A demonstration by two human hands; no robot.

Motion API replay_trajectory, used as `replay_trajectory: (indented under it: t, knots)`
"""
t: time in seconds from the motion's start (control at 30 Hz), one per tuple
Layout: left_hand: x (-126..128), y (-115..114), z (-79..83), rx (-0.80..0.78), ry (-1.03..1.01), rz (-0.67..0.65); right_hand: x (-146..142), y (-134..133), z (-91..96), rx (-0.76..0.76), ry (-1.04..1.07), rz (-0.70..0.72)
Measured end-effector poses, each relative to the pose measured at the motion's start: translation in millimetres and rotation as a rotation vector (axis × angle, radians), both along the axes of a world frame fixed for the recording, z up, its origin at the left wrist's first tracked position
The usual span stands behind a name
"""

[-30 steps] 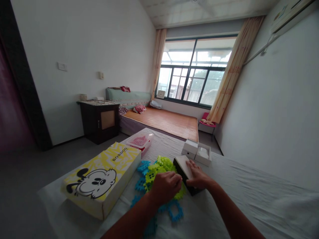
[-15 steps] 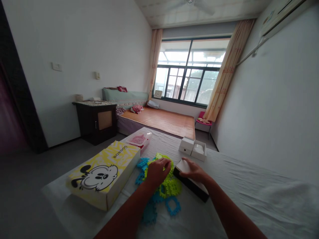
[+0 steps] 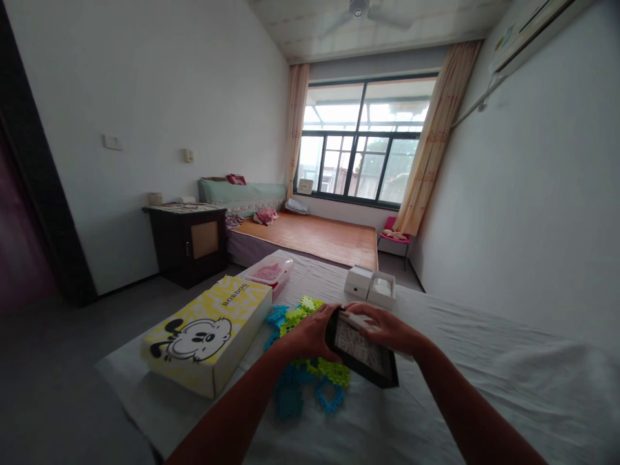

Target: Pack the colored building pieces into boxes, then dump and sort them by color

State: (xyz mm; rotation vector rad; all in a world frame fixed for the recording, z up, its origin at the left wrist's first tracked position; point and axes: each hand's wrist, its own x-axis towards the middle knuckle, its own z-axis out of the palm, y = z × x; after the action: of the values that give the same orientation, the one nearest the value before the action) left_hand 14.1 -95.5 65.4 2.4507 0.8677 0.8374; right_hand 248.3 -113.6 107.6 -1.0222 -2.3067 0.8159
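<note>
Both my hands hold a flat black box (image 3: 363,354) tilted up over the white-covered table (image 3: 460,381), its printed underside facing me. My left hand (image 3: 310,334) grips its left end. My right hand (image 3: 387,329) curls over its top edge. Under and left of the box lies a heap of yellow-green interlocking pieces (image 3: 305,310) and blue interlocking pieces (image 3: 327,397).
A yellow cartoon-dog box (image 3: 208,336) lies at the left. A clear tub of pink pieces (image 3: 270,271) sits behind it. Two small white boxes (image 3: 371,285) stand farther back. Beyond the table are a low bed (image 3: 310,236) and a dark cabinet (image 3: 186,242).
My left hand left the yellow-green pieces and took the black box's left end. Together with the right hand it lifted and tilted the box off the table.
</note>
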Motion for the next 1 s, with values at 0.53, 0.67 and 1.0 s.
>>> replay_trajectory:
  t: [0.53, 0.67, 1.0]
  knots:
    - [-109.3, -17.0, 69.3, 0.332, 0.241, 0.539, 59.8, -33.1, -30.2, 0.248, 0.221, -0.871]
    - [-117.8, -32.2, 86.7, 0.58, 0.439, 0.566, 66.0, -44.5, -69.5, 0.204, 0.217, -0.935]
    - [-105.7, -39.7, 75.2, 0.888, 0.733, 0.41, 77.9, -47.0, -79.6, 0.194, 0.224, -0.981]
